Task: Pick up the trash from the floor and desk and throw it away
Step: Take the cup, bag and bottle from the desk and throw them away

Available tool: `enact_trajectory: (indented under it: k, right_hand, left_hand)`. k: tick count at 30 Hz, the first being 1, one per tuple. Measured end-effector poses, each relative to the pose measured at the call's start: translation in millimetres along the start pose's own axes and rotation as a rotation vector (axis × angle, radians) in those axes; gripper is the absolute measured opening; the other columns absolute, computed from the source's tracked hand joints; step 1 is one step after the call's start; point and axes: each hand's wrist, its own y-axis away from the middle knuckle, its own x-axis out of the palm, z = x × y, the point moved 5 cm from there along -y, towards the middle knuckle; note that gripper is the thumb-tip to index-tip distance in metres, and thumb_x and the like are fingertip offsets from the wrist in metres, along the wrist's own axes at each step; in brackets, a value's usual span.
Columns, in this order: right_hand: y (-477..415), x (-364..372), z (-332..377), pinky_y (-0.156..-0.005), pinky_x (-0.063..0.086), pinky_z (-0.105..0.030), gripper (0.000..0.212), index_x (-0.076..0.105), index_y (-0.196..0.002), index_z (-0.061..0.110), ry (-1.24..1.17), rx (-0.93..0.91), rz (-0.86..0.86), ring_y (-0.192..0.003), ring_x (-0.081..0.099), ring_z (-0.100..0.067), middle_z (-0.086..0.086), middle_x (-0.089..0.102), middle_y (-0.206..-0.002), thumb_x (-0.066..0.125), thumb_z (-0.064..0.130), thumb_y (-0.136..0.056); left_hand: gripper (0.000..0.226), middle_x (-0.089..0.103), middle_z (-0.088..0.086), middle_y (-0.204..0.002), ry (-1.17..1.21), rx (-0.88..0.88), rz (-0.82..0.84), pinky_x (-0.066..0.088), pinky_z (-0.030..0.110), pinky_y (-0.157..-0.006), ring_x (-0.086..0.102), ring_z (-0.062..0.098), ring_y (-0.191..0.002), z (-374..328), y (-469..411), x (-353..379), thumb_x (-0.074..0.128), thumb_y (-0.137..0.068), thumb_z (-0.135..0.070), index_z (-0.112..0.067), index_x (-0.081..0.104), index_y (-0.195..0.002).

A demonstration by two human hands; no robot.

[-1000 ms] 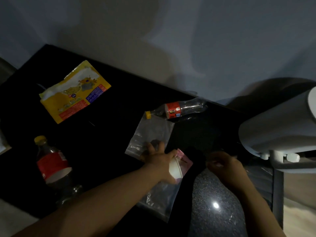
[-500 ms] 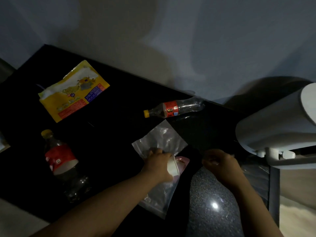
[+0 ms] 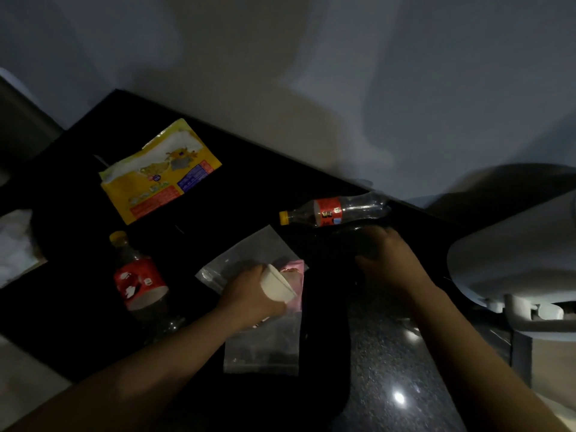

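Note:
My left hand (image 3: 249, 294) grips a white paper cup (image 3: 278, 287), and with it a pink wrapper (image 3: 295, 280) and a clear plastic bag (image 3: 261, 347) that hangs below the fist. A second clear bag (image 3: 249, 252) lies flat on the black desk (image 3: 249, 194) just beyond that hand. My right hand (image 3: 388, 260) reaches with its fingers stretched out just below a small empty cola bottle (image 3: 335, 211) lying on its side by the wall. A dark shape under that hand is too dim to make out.
A larger cola bottle (image 3: 138, 280) with a red label and a yellow snack packet (image 3: 159, 171) lie on the desk's left half. White paper (image 3: 15, 244) sits at the left edge. A pale chair (image 3: 514, 254) stands to the right over the speckled floor (image 3: 392, 353).
My right hand has moved up from beside the left hand towards the small bottle, its fingers uncurling. My left hand keeps hold of the cup, wrapper and bag.

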Motion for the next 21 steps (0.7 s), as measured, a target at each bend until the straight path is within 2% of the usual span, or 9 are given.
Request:
enact_trajectory:
  k: [2,5,8,10,13,16,18,20,21]
  right_hand:
    - [-23.8,-1.2,20.2,-0.099,0.039,-0.035,0.073,0.037,-0.141,0.019,0.08,-0.1,-0.065,-0.128,0.041,-0.031,-0.013,0.039,-0.142,0.074,0.023,-0.077]
    - [-60.9,2.2,41.6,-0.113,0.025,-0.048,0.09,0.026,-0.148,0.016,0.224,-0.174,-0.07,-0.139,0.022,-0.036,-0.017,0.025,-0.151,0.076,0.026,-0.074]
    - [-89.7,13.0,49.0,-0.113,0.016,-0.059,0.101,0.015,-0.151,0.018,0.359,-0.159,0.018,-0.145,0.006,-0.034,-0.013,0.016,-0.156,0.077,0.03,-0.072]
    - [-97.8,23.5,46.5,-0.112,0.016,-0.064,0.101,0.015,-0.15,0.019,0.449,-0.108,0.087,-0.144,0.012,-0.032,-0.012,0.022,-0.153,0.077,0.033,-0.072]
    - [-93.3,40.3,39.5,-0.111,0.016,-0.065,0.089,0.028,-0.144,0.022,0.51,-0.051,0.11,-0.132,0.036,-0.032,-0.011,0.04,-0.14,0.076,0.035,-0.071]
    - [-76.2,58.1,32.5,-0.108,0.03,-0.056,0.078,0.035,-0.137,0.022,0.416,-0.014,0.117,-0.118,0.05,-0.032,-0.01,0.051,-0.128,0.075,0.039,-0.073]
    - [-63.1,65.1,29.4,-0.101,0.038,-0.049,0.077,0.034,-0.136,0.023,0.386,-0.016,0.1,-0.113,0.052,-0.031,-0.009,0.052,-0.125,0.074,0.041,-0.074]
    - [-51.2,71.1,25.9,-0.098,0.039,-0.046,0.078,0.032,-0.137,0.024,0.374,-0.011,0.103,-0.113,0.052,-0.03,-0.008,0.05,-0.125,0.074,0.042,-0.074]
    - [-45.4,74.3,24.5,-0.097,0.039,-0.046,0.079,0.032,-0.138,0.024,0.367,-0.004,0.103,-0.113,0.052,-0.029,-0.007,0.05,-0.125,0.074,0.043,-0.074]
  left_hand:
    - [0.053,0.064,-0.002,-0.097,0.035,-0.01,-0.029,0.054,0.037,-0.076,0.062,0.02,-0.087,9.2,3.8,-10.9,0.085,-0.052,-0.039,-0.026,0.054,-0.093]
    - [0.059,0.065,-0.006,-0.096,0.088,-0.047,-0.07,0.054,0.037,-0.076,0.063,0.016,-0.086,23.8,8.7,-24.9,0.079,-0.044,-0.052,-0.028,0.055,-0.093]
    - [0.073,0.057,-0.015,-0.1,0.104,-0.061,-0.085,0.044,0.026,-0.076,0.055,0.008,-0.091,31.7,12.6,-35.5,0.071,-0.039,-0.067,-0.035,0.052,-0.101]
    - [0.079,0.05,-0.019,-0.1,0.098,-0.072,-0.092,0.038,0.02,-0.077,0.051,0.004,-0.093,34.0,15.2,-40.8,0.071,-0.041,-0.07,-0.037,0.051,-0.11]
    - [0.065,0.052,-0.022,-0.101,0.095,-0.103,-0.111,0.037,0.012,-0.074,0.056,0.004,-0.097,37.9,19.3,-47.6,0.078,-0.054,-0.058,-0.038,0.052,-0.11]
    - [0.061,0.051,-0.019,-0.1,0.145,-0.123,-0.151,0.035,0.008,-0.068,0.052,0.004,-0.095,43.3,26.3,-53.6,0.084,-0.061,-0.045,-0.034,0.05,-0.11]
    - [0.056,0.057,-0.017,-0.096,0.226,-0.12,-0.168,0.041,0.011,-0.069,0.055,0.006,-0.094,45.2,32.2,-56.4,0.086,-0.061,-0.037,-0.036,0.05,-0.104]
    - [0.06,0.06,-0.01,-0.104,0.248,-0.135,-0.156,0.047,0.023,-0.079,0.058,0.012,-0.1,44.1,36.4,-57.7,0.085,-0.062,-0.035,-0.029,0.053,-0.113]
    - [0.063,0.06,-0.008,-0.107,0.241,-0.144,-0.156,0.046,0.025,-0.081,0.058,0.014,-0.101,43.2,37.9,-59.0,0.085,-0.062,-0.035,-0.025,0.053,-0.117]
